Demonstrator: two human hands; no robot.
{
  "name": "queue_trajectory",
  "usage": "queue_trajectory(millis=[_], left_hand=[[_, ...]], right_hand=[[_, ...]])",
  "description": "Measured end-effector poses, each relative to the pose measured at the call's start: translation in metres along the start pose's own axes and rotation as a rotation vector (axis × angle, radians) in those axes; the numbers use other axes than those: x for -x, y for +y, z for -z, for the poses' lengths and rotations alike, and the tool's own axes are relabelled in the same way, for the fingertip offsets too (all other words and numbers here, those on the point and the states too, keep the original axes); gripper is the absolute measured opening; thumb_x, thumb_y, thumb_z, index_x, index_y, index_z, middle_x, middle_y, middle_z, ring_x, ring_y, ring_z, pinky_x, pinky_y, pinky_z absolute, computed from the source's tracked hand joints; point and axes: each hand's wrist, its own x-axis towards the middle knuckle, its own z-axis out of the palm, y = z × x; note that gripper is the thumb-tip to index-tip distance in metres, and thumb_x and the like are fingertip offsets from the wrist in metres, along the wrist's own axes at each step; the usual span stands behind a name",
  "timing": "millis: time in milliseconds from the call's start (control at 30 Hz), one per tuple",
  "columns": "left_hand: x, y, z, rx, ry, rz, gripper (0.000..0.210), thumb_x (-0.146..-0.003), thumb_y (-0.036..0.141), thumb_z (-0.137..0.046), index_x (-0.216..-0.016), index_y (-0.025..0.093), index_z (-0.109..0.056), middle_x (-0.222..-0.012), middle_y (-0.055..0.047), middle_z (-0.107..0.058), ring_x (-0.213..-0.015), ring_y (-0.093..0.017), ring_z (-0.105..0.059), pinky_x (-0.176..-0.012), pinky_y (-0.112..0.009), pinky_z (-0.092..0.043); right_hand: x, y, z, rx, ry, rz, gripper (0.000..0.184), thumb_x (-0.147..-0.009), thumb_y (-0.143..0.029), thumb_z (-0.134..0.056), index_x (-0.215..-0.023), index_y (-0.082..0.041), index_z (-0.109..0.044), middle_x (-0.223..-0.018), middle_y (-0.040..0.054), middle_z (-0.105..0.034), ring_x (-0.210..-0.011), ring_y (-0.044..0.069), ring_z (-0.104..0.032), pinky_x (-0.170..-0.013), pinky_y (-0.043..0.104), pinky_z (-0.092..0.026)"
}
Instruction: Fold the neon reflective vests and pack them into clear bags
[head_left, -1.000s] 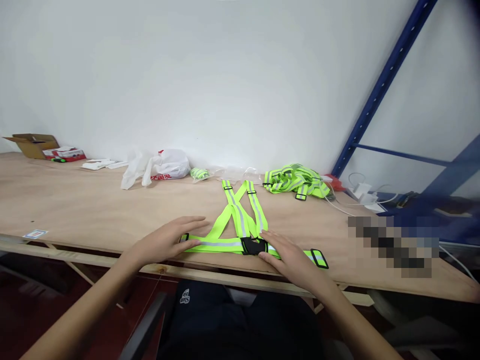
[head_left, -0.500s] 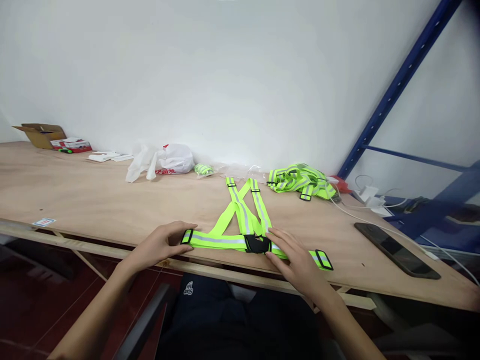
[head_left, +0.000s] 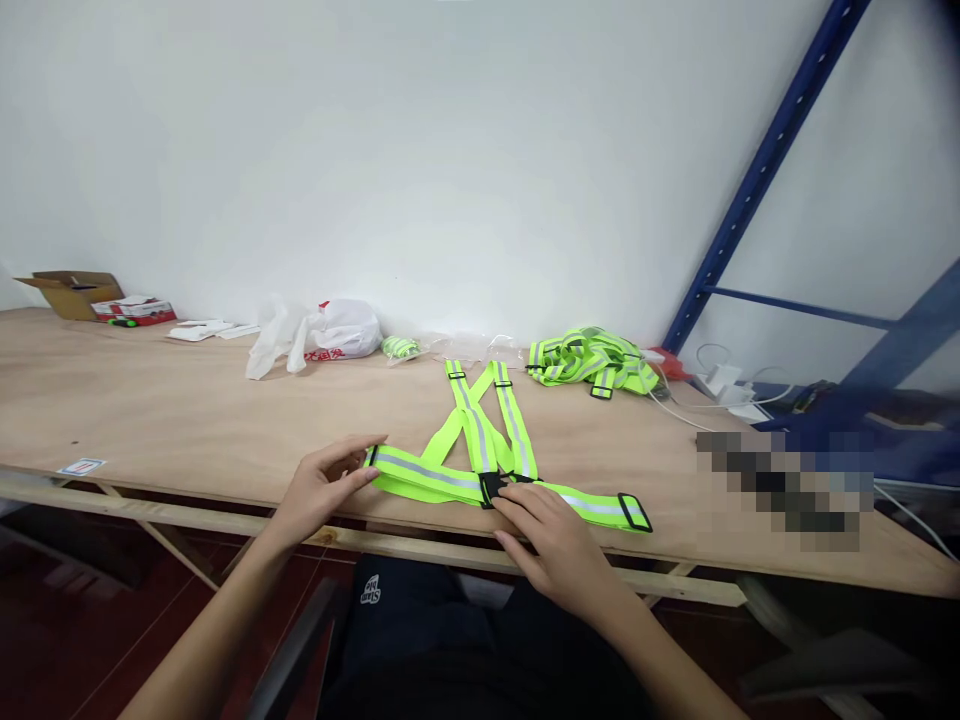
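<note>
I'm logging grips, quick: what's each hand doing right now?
Left hand: holding the end of the yellow strap between thumb and fingers.
Right hand: fingers at the black buckle; cannot tell if gripping.

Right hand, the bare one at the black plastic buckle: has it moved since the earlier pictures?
Yes: judged against the blue metal post, the bare right hand has shifted left, away from it, and slightly lower in the view.
</note>
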Motion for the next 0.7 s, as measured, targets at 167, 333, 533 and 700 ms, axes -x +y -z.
queue_trajectory(millis=[167,333,533,700], left_hand=[[-0.035,0.032,-0.04,0.337,0.066,-0.106,0.05,-0.083,0.047,-0.075,-0.122,0.015,-0.071,-0.119,-0.014,-0.072,-0.109,-0.029,-0.066,-0.089,-0.037,-0.057],[-0.064,0.07,-0.126,0.553,-0.189,-0.138,0.054,-0.083,0.054,-0.073,-0.121,0.015,-0.07,-0.116,-0.014,-0.071,-0.097,-0.024,-0.067,-0.082,-0.032,-0.056],[-0.056,0.065,-0.199,0.291,-0.495,-0.01,0.048,-0.081,0.041,-0.075,-0.118,0.011,-0.071,-0.081,-0.006,-0.069,-0.076,-0.018,-0.065,-0.071,-0.029,-0.052],[-0.053,0.063,-0.2,0.043,-0.533,-0.105,0.057,-0.082,0.036,-0.075,-0.134,0.015,-0.062,-0.102,-0.009,-0.073,-0.085,-0.02,-0.067,-0.081,-0.032,-0.053]], right_hand=[[-0.003,-0.001,0.003,-0.046,-0.021,0.001,0.028,-0.096,-0.023,-0.054,-0.12,-0.021,-0.067,-0.117,0.0126,-0.072,-0.109,0.028,-0.067,-0.096,0.047,-0.055],[-0.002,-0.001,0.005,-0.049,-0.035,0.021,0.027,-0.096,-0.021,-0.054,-0.119,-0.019,-0.067,-0.117,0.0115,-0.073,-0.111,0.029,-0.066,-0.097,0.047,-0.053],[0.003,-0.005,0.006,-0.099,-0.08,-0.062,0.021,-0.092,-0.021,-0.058,-0.109,-0.018,-0.071,-0.106,0.0098,-0.076,-0.1,0.028,-0.069,-0.089,0.044,-0.055],[0.008,0.008,0.03,-0.264,-0.007,-0.093,0.025,-0.097,-0.023,-0.05,-0.09,-0.023,-0.074,-0.085,0.0036,-0.078,-0.078,0.019,-0.072,-0.076,0.031,-0.055]])
